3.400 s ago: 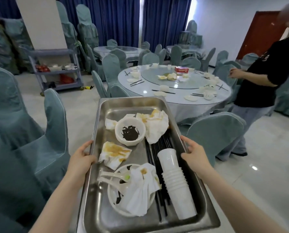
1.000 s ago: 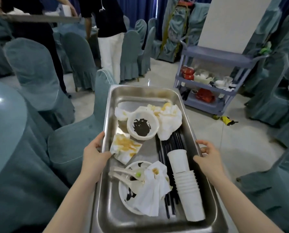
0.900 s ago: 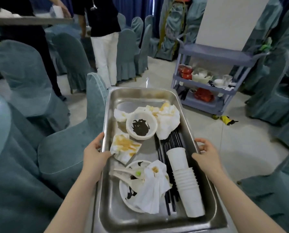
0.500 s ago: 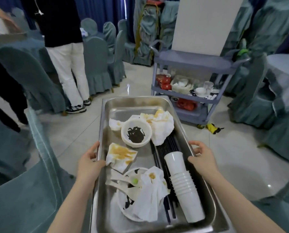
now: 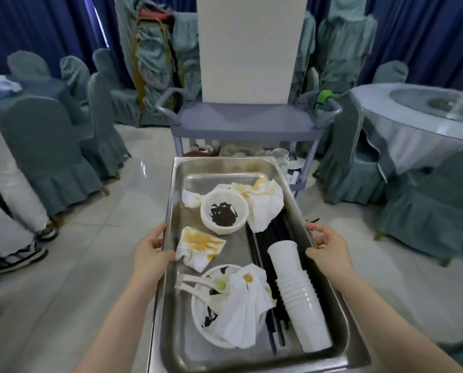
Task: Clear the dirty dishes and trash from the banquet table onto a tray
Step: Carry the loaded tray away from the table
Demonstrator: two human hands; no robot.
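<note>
cart nearer; both hands grip loaded tray.

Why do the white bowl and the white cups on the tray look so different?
The round white bowl sits upright with dark sauce inside; the stacked white paper cups lie on their side and look clean. The bowl is wide and shallow, the cups tall and narrow. Both are white and on the steel tray.

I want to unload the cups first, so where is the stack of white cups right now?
In the head view, the stack of white cups lies on its side along the tray's right side, beside the black chopsticks, near the right hand.
</note>
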